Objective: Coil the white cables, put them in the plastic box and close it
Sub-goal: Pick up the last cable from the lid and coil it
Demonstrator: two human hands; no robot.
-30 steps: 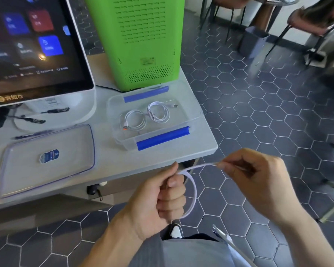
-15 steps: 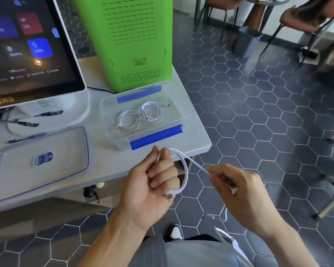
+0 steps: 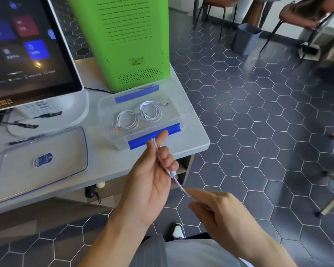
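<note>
A thin white cable [image 3: 178, 185] is held taut between two hands in front of the table edge. It is pinched by the left hand [image 3: 152, 182] between the thumb and curled fingers, with a short bend of it showing above the fingertips and a pale plug visible just below the little finger. From there it runs down and right into the right hand [image 3: 220, 211], where it is gripped between the thumb and curled fingers; the index finger is extended along it.

On the grey table [image 3: 197, 145], a clear plastic box [image 3: 104, 110] with blue clips on its long sides is seen standing open. Two white cables are laid inside it side by side, each wound into a small round coil: the left coil [image 3: 126, 120] ends in an orange-tipped plug, the right coil [image 3: 150, 110] in a silver-tipped plug. The transparent lid [image 3: 66, 151], bearing a blue label, is laid flat on the table to the left of the box, apart from it.
</note>
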